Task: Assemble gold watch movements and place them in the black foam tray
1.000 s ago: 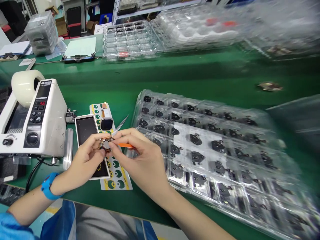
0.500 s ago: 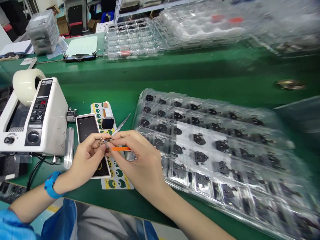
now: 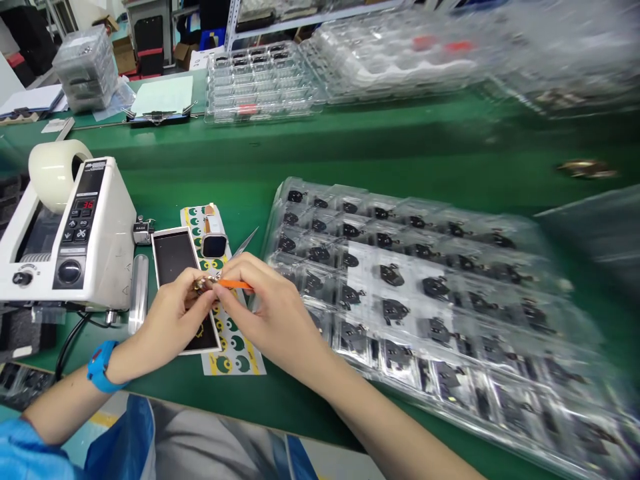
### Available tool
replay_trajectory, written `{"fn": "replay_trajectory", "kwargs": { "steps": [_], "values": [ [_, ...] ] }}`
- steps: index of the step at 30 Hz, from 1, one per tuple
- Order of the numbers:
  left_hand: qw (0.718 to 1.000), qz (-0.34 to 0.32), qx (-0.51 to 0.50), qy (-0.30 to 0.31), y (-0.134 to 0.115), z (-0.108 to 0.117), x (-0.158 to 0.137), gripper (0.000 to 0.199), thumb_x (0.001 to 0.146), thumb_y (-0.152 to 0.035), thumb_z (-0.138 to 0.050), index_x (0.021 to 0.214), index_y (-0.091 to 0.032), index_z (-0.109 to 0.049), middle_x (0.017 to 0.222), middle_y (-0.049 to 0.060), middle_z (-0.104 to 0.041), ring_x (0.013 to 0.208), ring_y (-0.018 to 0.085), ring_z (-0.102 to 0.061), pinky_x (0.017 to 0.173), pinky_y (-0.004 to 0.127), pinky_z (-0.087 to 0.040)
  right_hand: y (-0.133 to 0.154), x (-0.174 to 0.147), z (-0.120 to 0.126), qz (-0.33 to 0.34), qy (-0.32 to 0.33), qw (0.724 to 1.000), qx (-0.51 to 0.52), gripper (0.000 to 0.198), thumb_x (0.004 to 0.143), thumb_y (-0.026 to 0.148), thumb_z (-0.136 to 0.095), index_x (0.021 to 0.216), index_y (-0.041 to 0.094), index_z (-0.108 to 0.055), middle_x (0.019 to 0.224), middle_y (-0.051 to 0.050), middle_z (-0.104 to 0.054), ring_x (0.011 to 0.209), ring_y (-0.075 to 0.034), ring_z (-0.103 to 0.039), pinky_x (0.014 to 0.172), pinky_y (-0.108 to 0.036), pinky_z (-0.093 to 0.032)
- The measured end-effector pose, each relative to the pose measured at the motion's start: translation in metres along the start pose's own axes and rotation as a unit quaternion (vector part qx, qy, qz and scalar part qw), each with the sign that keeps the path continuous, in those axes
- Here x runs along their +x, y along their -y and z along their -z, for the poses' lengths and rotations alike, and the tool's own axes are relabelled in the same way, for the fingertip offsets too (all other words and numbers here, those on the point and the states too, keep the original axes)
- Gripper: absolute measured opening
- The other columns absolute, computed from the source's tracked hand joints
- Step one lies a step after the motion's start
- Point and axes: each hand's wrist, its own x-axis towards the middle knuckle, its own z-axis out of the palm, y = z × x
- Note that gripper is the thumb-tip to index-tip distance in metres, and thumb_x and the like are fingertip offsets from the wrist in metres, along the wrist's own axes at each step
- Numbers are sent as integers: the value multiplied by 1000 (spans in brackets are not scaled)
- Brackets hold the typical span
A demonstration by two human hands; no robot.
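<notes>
The green work surface (image 3: 215,163) carries a large clear plastic compartment tray (image 3: 274,233) of black moulded parts (image 3: 391,274), with a white box-shaped tape dispenser (image 3: 111,233) to its left. Between these, the right hand (image 3: 275,303) and left hand (image 3: 170,317) work above a white-rimmed rectangular dark box (image 3: 173,257). The right fingertips pinch a slender orange tool (image 3: 236,284); the left fingertips pinch a small metallic component (image 3: 203,285), located beside the tool's end, contact indeterminable.

From here I see a green tabletop (image 3: 425,157) spanning the frame, a metal shelf (image 3: 320,24) at top centre, and pale floor (image 3: 75,441) at lower left.
</notes>
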Motion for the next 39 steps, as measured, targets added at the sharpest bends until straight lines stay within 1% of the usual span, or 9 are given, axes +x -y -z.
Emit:
{"fn": "replay_trajectory", "kwargs": {
  "steps": [4, 6, 9, 13, 17, 20, 28, 35, 39],
  "values": [
    [987, -70, 116, -85, -8, 11, 4, 5, 78, -17, -63, 74, -17, -66, 72, 0, -56, 68, 13, -52, 60, 25, -40, 6, -8, 6, 109, -115, 985, -63, 11, 87, 18, -59, 95, 23, -53, 86, -5, -60, 76, -19, -60, 56, -29, -48],
    [993, -25, 61, -96, -12, 13, 4, 5, 75, -19, -66, 71, -17, -64, 66, -1, -57, 62, 12, -50, 57, 24, -39, 11, -14, 8, 190, -152, 964, -111, 15, 86, 19, -60, 99, 25, -57, 82, -5, -61, 65, -16, -57, 49, -28, -46],
    [992, 60, -72, -86, -15, 11, 3, 20, 69, -24, -73, 68, -17, -55, 61, -3, -60, 55, 9, -51, 54, 21, -39, 16, -20, 6, 286, -143, 927, -195, 17, 86, 13, -57, 90, 27, -64, 79, -2, -66, 54, -13, -51, 45, -28, -43],
    [975, 113, -184, -50, -17, 5, -1, 32, 68, -35, -79, 76, -18, -53, 57, -5, -62, 47, 8, -54, 48, 18, -44, 12, -13, -2, 237, -170, 929, -228, 18, 86, 11, -58, 96, 24, -64, 92, -6, -72, 57, -14, -54, 49, -29, -45],
    [974, 104, -198, -25, -19, -1, -7, 37, 72, -40, -77, 96, -17, -60, 63, -3, -68, 55, 11, -64, 56, 22, -55, 4, -6, -5, 199, -168, 949, -177, 17, 86, 8, -61, 98, 19, -60, 85, -8, -73, 65, -17, -63, 53, -29, -48],
    [979, 82, -185, -40, -17, -6, -11, 40, 75, -37, -75, 107, -16, -63, 67, -2, -71, 64, 14, -68, 64, 25, -60, 1, -7, -5, 215, -162, 950, -156, 18, 84, 4, -62, 97, 16, -59, 79, -9, -73, 70, -19, -67, 58, -28, -52],
    [987, 29, -145, -61, -8, -10, -15, 26, 81, -24, -67, 106, -16, -69, 85, 4, -77, 81, 17, -73, 75, 27, -62, -4, -8, -5, 279, -161, 921, -220, 15, 86, 6, -59, 98, 15, -62, 79, -11, -75, 61, -19, -66, 50, -29, -51],
    [994, 7, -88, -57, -2, -8, -17, 29, 85, -18, -59, 112, -16, -70, 87, 5, -77, 75, 16, -71, 71, 24, -60, -9, -8, -1, 297, -114, 921, -223, 18, 88, 7, -55, 100, 19, -60, 85, -11, -75, 63, -19, -67, 52, -29, -51],
    [998, -21, -27, -59, 0, -6, -18, 31, 86, -18, -58, 114, -17, -70, 86, 5, -77, 68, 14, -68, 60, 20, -55, -6, -9, -4, 287, -125, 923, -225, 18, 85, 5, -57, 99, 16, -60, 82, -13, -75, 60, -19, -65, 50, -30, -49]
  ]
}}
